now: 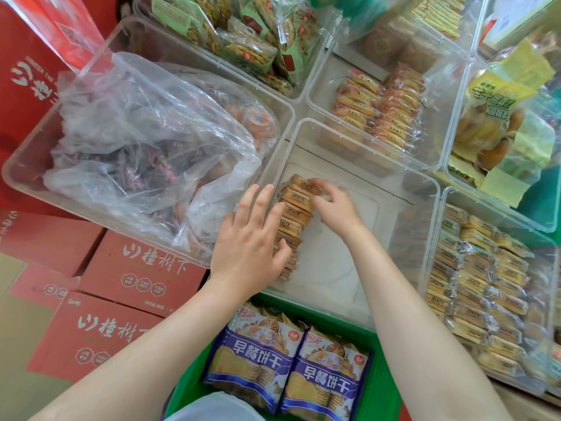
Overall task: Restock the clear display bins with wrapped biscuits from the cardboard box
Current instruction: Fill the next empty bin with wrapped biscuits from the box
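Both hands are down inside the middle clear bin [358, 147], working on a single row of wrapped biscuits [293, 221] that stands on edge along the bin's left wall. Left hand [252, 238] lies spread and nearly flat, fingers straight and pressing against the left side and top of the row, thumb tucked against the packets toward the near end; it grips nothing. Right hand [331, 202] is curled, its fingertips pinching the packets at the far end of the row, knuckles raised and the wrist bent back toward the person. Both bare forearms reach in from the bottom of the view, the left from the lower left, the right from the lower right, converging on the row, which sits between the two hands. Most of the bin's floor to the right of the row is bare. To the right, another bin [437, 238] holds packed rows of similar biscuits. To the left, a large bin holds a crumpled plastic bag [145, 132]. Below the forearms, a green crate [382, 375] carries two blue biscuit bags [288, 369]. Red cartons [121, 284] are stacked at lower left.
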Demonstrator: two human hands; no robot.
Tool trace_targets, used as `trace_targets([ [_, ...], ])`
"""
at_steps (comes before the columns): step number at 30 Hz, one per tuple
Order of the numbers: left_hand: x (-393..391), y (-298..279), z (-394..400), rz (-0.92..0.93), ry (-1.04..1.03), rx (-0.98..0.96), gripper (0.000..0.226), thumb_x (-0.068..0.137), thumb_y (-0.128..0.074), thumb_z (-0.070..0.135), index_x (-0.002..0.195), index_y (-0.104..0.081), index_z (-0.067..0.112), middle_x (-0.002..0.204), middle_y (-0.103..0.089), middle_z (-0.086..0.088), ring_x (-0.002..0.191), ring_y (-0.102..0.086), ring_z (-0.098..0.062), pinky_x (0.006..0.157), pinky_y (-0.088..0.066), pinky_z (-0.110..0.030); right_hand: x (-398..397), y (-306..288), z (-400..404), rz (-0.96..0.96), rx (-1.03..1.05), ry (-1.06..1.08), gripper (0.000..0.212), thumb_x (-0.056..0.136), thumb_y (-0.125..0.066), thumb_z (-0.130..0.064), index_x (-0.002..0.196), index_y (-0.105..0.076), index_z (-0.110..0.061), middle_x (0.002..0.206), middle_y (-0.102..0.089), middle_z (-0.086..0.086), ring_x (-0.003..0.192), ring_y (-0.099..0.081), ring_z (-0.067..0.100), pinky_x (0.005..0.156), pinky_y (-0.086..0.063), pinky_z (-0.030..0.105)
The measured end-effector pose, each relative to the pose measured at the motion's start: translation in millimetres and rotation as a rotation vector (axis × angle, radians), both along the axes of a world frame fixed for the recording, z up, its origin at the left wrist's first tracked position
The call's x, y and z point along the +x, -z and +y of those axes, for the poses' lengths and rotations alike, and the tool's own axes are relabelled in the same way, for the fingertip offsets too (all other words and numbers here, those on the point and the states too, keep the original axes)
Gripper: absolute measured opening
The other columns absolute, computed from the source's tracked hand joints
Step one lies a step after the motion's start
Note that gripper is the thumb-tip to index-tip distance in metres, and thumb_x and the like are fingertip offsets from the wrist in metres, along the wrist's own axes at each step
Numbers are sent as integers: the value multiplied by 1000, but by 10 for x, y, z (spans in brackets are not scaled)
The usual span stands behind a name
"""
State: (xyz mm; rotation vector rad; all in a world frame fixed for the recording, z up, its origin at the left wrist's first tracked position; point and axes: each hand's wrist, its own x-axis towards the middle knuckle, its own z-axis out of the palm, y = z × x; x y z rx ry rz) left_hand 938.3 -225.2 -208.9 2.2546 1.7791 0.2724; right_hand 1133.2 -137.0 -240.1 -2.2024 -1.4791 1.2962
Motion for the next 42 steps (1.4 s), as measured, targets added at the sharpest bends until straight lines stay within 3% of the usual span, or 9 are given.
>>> trace_targets([
  [5,11,-1,-3,-10,-8,10,60,82,-63,40,136,-56,13,155,-40,-12,147,-31,-31,90,-53,-49,-341,76,-212,-88,-8,-95,65,102,-50,-37,157,-15,-41,140,-37,19,103,-61,36,86,-50,35],
  [15,7,19,5,-42,-9,19,55,82,-62,38,131,-59,14,156,-39,-12,148,-27,-29,92,-52,-48,-488,-63,-333,-147,36,-96,84,102,-52,-38,161,6,-23,155,-24,22,125,-53,39,96,-45,40],
  [19,-27,-51,9,-11,20,-92,58,89,-52,44,141,-49,17,164,-21,-10,153,-8,-27,102,-47,-50,-395,-343,-599,-158,33,-108,72,102,-53,-31,160,-13,-17,154,-29,15,133,-47,33,106,-40,39],
  [22,-29,-192,-20,74,50,-216,60,94,-45,48,147,-39,20,169,4,-7,154,12,-26,120,-25,-54,-160,-646,-911,-136,50,-103,61,103,-49,-31,157,-24,-22,151,-33,11,124,-52,27,101,-41,37],
  [25,203,-397,-288,44,58,-172,52,95,-50,45,139,-49,16,168,-4,-14,155,5,-30,123,-3,-52,217,-1010,-1295,-93,158,-54,33,103,-47,-27,134,-58,-20,124,-61,2,102,-60,16,89,-47,33],
  [28,739,-729,-785,-162,170,-150,40,96,-55,36,130,-60,17,156,-40,-13,146,-32,-29,119,-23,-46,670,-1468,-1841,-45,283,50,21,102,-48,-22,107,-69,-23,92,-69,-8,87,-67,13,82,-55,36],
  [31,1425,-1029,-1253,-282,358,-357,30,101,-50,37,124,-64,24,124,-65,2,108,-61,-18,94,-51,-37,1217,-1978,-2479,-67,474,171,20,102,-51,-19,104,-71,-20,82,-70,-8,77,-68,9,76,-58,37],
  [37,2831,-1439,-2345,-321,730,-347,27,101,-52,32,124,-65,29,124,-64,10,109,-61,-14,91,-52,-33,2586,-2632,-3892,-196,791,544,21,99,-52,-14,93,-71,-20,74,-70,-1,69,-67,16,71,-57,43],
  [42,3939,-1608,-3265,-540,881,-87,37,95,-46,39,119,-68,20,125,-61,-1,114,-58,-23,95,-51,-44,3855,-2514,-4874,-284,518,606,21,100,-51,-22,91,-70,-23,76,-67,-9,68,-64,9,67,-54,28],
])
